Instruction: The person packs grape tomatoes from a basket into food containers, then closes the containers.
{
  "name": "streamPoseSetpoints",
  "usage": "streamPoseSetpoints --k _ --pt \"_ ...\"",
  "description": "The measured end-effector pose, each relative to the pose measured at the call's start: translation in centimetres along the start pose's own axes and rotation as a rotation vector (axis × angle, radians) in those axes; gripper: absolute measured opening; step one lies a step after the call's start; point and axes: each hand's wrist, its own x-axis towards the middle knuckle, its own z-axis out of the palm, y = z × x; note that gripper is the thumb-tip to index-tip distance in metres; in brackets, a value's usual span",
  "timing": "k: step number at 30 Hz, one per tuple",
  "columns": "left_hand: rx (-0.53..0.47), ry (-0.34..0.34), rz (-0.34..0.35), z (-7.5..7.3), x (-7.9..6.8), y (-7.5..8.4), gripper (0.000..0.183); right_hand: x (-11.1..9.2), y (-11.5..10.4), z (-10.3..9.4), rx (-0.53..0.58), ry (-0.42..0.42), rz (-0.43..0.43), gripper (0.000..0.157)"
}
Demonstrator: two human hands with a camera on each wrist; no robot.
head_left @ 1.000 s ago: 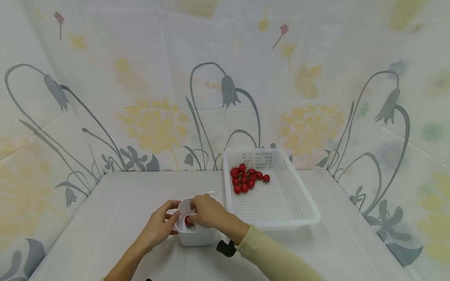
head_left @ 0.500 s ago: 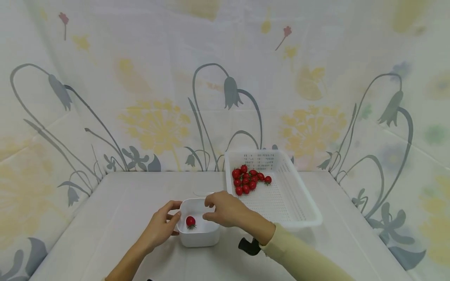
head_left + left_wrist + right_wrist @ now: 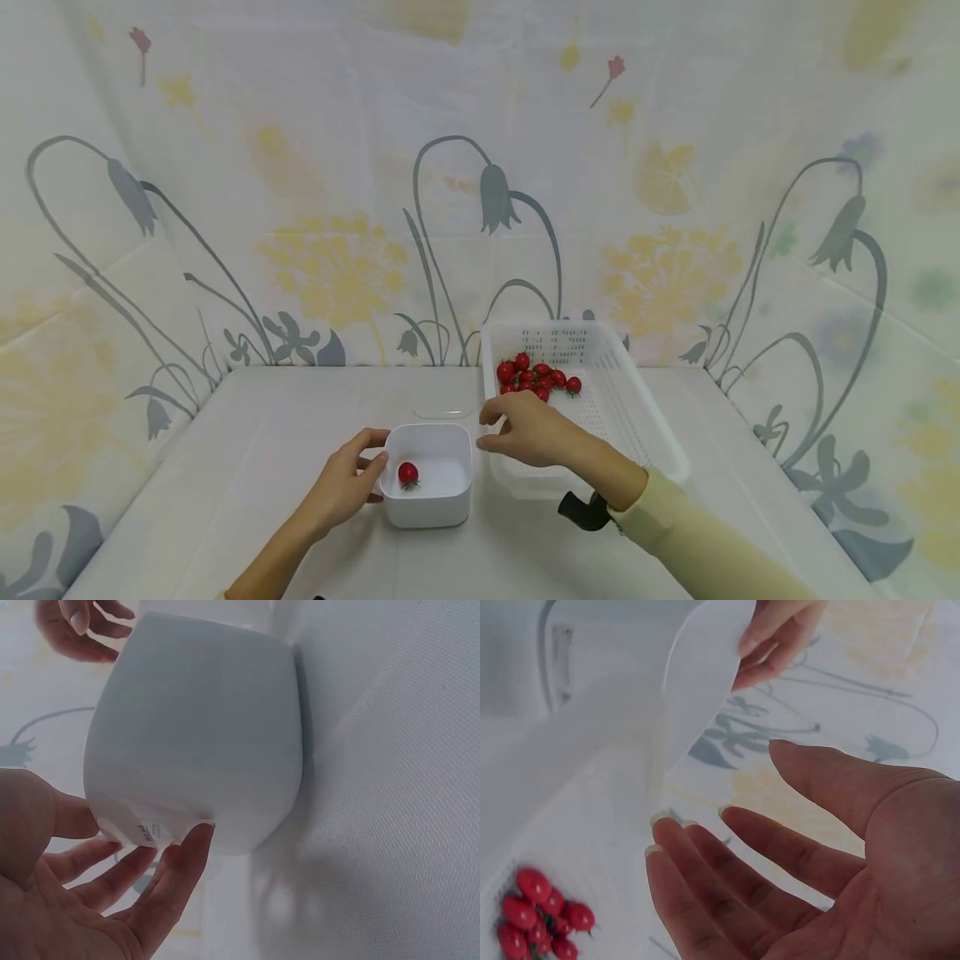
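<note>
A white square container [image 3: 427,510] stands upright on the table with one cherry tomato [image 3: 408,474] lying inside. My left hand [image 3: 347,477] holds its left side, thumb and fingers spread along the wall near the rim; the left wrist view shows the fingertips [image 3: 201,832] against that wall. To the container's right, my right hand [image 3: 528,429] hovers over the left edge of a white perforated basket [image 3: 600,425]. Nothing lies between its loosely bent fingers in the right wrist view. Several red cherry tomatoes [image 3: 525,375] are heaped at the basket's far left, partly hidden by that hand.
A thin transparent lid-like piece [image 3: 442,414] lies behind the container. The basket's raised rim stands close to the container's right side. A flowered curtain [image 3: 337,275] hangs behind the white table [image 3: 247,467].
My right hand has let go of the cherry tomato inside the container, then lifted out and moved right to the basket's edge. My left hand has stayed at the container.
</note>
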Motion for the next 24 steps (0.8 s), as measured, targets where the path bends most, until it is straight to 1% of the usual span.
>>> streamPoseSetpoints --k 2,7,9,12,17,20,22,24 --pt "-0.001 0.001 0.001 0.0 0.0 0.0 0.032 -0.3 0.5 -0.8 -0.016 0.006 0.008 0.025" --pt "0.005 0.003 0.004 0.0 0.0 0.0 0.032 -0.5 2.2 -2.7 -0.054 0.033 0.026 0.022" --pt "0.006 0.005 0.003 0.0 0.0 0.0 0.032 -0.4 2.9 -3.3 -0.064 0.035 0.034 0.021" --pt "0.005 0.003 0.010 0.0 0.0 0.0 0.032 -0.1 4.1 -4.1 -0.086 0.023 0.030 0.025" --pt "0.002 -0.002 0.020 -0.1 0.0 0.0 0.033 0.6 6.1 -4.9 -0.124 0.007 0.018 0.029" --pt "0.000 -0.003 0.020 -0.1 0.0 0.0 0.033 1.1 7.4 -5.2 -0.135 0.017 0.022 0.031" --pt "0.000 0.000 0.018 -0.1 0.0 0.0 0.033 1.4 8.3 -5.3 -0.139 0.032 0.040 0.032" --pt "-0.001 0.000 0.020 -0.1 0.0 0.0 0.033 1.8 9.2 -5.4 -0.138 0.047 0.082 0.031"
